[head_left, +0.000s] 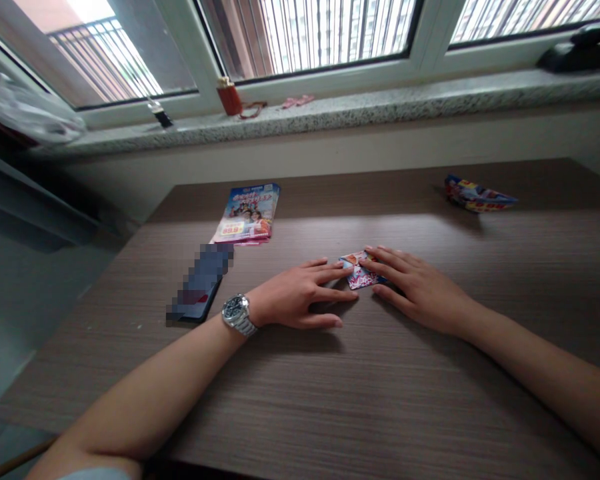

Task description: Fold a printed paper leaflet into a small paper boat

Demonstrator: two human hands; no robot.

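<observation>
A small folded piece of colourful printed paper [359, 274] lies flat on the brown table [300, 400]. My left hand [303, 293] reaches it from the left, with fingers spread and fingertips at its left edge. From the right, my right hand [415, 287] rests over the paper's right part, its fingers stretched out and apart. That side of the paper is hidden beneath the fingers. A silver watch [239, 314] sits on my left wrist.
Printed flyers [247, 213] lie stacked at the back left, with a blurred-out phone [200, 283] in front. A folded paper boat [477, 195] stands at the back right. Behind the table, a stone windowsill [350, 113] carries a red-brown lighter-shaped item [229, 99].
</observation>
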